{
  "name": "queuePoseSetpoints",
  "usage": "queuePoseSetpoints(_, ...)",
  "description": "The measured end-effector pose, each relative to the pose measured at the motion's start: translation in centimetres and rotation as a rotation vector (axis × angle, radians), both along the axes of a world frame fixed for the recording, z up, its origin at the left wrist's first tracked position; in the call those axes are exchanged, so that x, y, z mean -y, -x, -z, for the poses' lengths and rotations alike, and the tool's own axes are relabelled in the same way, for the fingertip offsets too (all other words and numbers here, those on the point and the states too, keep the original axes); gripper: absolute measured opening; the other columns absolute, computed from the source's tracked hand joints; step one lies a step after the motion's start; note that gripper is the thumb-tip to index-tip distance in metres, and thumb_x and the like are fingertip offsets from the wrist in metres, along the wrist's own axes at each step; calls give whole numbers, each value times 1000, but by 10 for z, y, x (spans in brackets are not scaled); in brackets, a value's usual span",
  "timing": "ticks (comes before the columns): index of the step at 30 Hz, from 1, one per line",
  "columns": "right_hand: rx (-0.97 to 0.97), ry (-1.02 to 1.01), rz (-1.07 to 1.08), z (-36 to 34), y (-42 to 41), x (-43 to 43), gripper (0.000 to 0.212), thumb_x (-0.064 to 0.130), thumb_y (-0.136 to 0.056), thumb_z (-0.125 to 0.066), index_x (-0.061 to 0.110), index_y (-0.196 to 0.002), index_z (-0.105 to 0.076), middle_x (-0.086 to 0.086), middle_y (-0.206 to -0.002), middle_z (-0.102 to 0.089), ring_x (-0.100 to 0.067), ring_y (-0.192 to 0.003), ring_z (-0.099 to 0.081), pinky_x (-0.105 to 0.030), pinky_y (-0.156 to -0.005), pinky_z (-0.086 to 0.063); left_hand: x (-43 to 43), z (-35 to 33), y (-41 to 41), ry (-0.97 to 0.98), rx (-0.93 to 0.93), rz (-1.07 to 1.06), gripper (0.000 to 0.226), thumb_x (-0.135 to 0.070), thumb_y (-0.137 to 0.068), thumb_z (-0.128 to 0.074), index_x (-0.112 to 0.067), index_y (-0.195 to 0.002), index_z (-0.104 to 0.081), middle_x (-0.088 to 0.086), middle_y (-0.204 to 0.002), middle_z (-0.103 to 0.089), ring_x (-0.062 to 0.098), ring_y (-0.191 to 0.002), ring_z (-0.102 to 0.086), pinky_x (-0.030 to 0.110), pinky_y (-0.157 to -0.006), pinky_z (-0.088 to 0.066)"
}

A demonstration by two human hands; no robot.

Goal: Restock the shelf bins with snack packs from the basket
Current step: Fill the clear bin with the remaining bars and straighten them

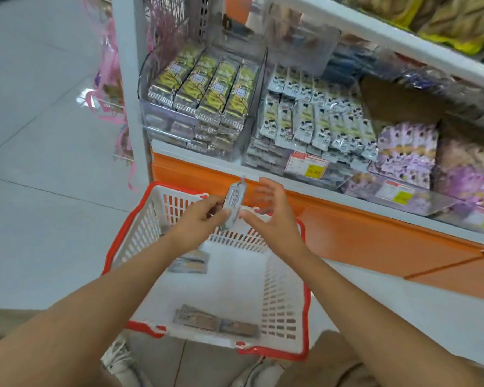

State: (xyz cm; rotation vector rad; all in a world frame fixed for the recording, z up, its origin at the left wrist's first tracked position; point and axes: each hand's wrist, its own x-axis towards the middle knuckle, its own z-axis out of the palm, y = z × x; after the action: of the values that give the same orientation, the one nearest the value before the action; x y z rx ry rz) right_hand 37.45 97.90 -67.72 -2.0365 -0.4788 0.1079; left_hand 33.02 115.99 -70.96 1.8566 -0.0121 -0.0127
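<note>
Gripping one snack pack [233, 203] upright in left hand [199, 219], above basket's [140, 236] far rim; right hand [271, 216] just beside, fingers spread, empty.
Probably close to finished: only a few packs [215, 324] lying below the grip, shelf bins [162, 118] ahead already well stocked; pale tiled floor [39, 135] left of it.

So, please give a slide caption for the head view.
Left hand holds a snack pack over the basket; right hand open beside it.

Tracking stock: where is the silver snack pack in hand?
Head view, centre: the small silver snack pack is held by the left hand above the far rim of the white red-rimmed basket.
</note>
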Motion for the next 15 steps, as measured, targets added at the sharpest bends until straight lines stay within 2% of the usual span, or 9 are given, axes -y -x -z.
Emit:
queuePoseSetpoints(2,7,-21,3,-9,5,5,65,22,-82,-77,19,-136,-40,1,-124,-55,-13,-107,-58,-33,-85,-50,13,-18,-2,158,-4,-40,14,-14,-101,-51,-15,-107,-63,-3,-88,-66,7,-83,-63,26,-77,-51)
queuePoseSetpoints(5,30,-58,-1,-25,12,9,48,19,-82,-77,16,-120,-47,-3,-107,-59,-18,-94,-60,-37,-79,-51,27,-40,-6,263,28,-5,19,-13,-101,-50,-7,-112,-64,3,-92,-70,10,-86,-65,24,-79,-52)
queuePoseSetpoints(7,57,-79,12,-41,13,12,39,15,-84,-75,15,-113,-49,-5,-99,-59,-19,-87,-59,-31,-74,-50,32,-49,-10,274,26,39,24,-25,-99,-53,-8,-112,-65,17,-97,-70,25,-89,-64,44,-84,-52)
queuePoseSetpoints(8,77,-76,18,-50,12,13,36,14,-85,-73,15,-111,-49,-6,-96,-58,-17,-84,-58,-25,-71,-49,33,-54,-12,268,29,52,27,-29,-98,-54,-8,-109,-65,20,-99,-68,27,-89,-61,52,-87,-50)
queuePoseSetpoints(9,98,-70,25,-59,10,13,34,13,-86,-72,15,-111,-50,-6,-94,-58,-15,-81,-57,-20,-67,-48,33,-59,-15,250,45,57,26,-30,-98,-53,-9,-109,-64,20,-99,-66,24,-91,-59,53,-89,-48)
queuePoseSetpoints(10,125,-62,41,-70,7,12,33,13,-86,-71,16,-111,-51,-5,-91,-58,-13,-77,-57,-18,-65,-47,34,-65,-18,200,85,51,25,-29,-100,-52,-11,-113,-64,12,-105,-67,19,-99,-59,46,-92,-48)
queuePoseSetpoints(12,195,-36,92,-93,-7,9,30,15,-86,-71,20,-109,-52,0,-83,-57,-10,-70,-55,-20,-62,-48,29,-78,-29,-50,233,-39,34,-31,-101,-48,-16,-131,-58,3,-132,-58,17,-127,-48,27,-105,-38)
queuePoseSetpoints(13,230,-10,116,-104,-17,7,28,16,-86,-71,21,-108,-53,2,-79,-56,-10,-67,-55,-22,-62,-49,23,-85,-35,-223,322,-99,42,-34,-100,-46,-17,-137,-53,2,-143,-50,18,-137,-37,28,-111,-28)
queuePoseSetpoints(15,291,80,157,-125,-39,3,25,17,-87,-69,22,-105,-54,3,-73,-55,-12,-62,-55,-29,-61,-50,10,-97,-47,-493,438,-170,47,-33,-99,-46,-17,-143,-47,2,-153,-38,21,-147,-21,40,-118,-13)
